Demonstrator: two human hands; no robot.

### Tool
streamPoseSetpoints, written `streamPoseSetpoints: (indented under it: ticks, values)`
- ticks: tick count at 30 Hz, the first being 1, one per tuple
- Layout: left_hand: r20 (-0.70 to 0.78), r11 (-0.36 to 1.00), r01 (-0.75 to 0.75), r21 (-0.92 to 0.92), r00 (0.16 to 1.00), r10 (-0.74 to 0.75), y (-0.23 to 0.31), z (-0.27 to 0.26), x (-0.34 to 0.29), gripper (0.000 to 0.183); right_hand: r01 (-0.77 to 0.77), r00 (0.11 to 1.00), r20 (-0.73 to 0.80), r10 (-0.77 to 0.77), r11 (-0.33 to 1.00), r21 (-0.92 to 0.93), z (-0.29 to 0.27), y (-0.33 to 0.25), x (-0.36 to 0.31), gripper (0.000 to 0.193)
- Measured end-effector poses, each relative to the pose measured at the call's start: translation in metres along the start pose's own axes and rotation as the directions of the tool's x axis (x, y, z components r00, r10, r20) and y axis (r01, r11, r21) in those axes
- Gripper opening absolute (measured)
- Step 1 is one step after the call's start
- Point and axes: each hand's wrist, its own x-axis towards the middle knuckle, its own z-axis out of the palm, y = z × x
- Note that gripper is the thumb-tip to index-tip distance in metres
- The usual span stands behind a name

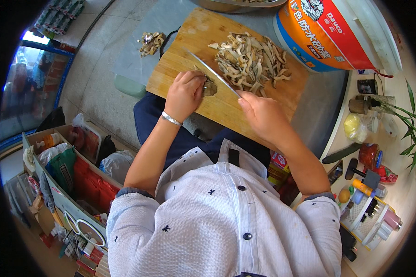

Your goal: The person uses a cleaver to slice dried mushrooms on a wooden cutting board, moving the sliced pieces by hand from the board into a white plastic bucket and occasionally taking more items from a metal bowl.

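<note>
On a wooden cutting board (196, 30), my left hand (185, 94) presses down with curled fingers on a greyish-brown piece that looks like mushroom (210, 87). My right hand (266, 114) grips the handle of a knife (213, 74). Its blade points away to the left, just right of the held piece and apart from my fingers. Beyond the blade, to the right, lies a heap of sliced mushroom strips (252, 62). Left of the board, a small pile of trimmings (151, 44) rests on the grey tabletop (141, 64).
A large orange, red and white bucket (326, 37) stands at the board's far right. A metal bowl (235, 6) sits beyond the board. To my right, a pale counter holds jars, bottles and a plant (410, 124). Boxes with bags (69, 171) stand to my left.
</note>
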Motion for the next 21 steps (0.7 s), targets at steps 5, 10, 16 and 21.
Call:
streamPoseSetpoints:
  ticks: [5,10,16,21]
  values:
    - [0.010,0.999,0.026,0.020,1.000,-0.026,0.002,-0.001,-0.001,0.013,-0.021,0.996,0.091,0.017,0.999,0.038,-0.020,-0.008,-0.011,0.029]
    - [0.034,1.000,0.005,-0.027,0.999,-0.004,0.000,-0.002,0.000,0.014,-0.076,0.990,0.127,0.055,0.982,0.172,-0.010,0.001,0.004,0.027]
    - [-0.072,0.981,0.170,-0.095,0.982,-0.177,0.004,-0.017,-0.009,0.015,-0.284,0.956,0.157,0.249,0.918,0.276,-0.013,0.008,0.003,0.029]
    - [0.030,0.993,0.120,-0.014,0.992,-0.119,0.000,-0.030,-0.021,0.025,-0.099,0.993,0.084,0.085,0.978,0.182,-0.016,0.006,-0.012,0.028]
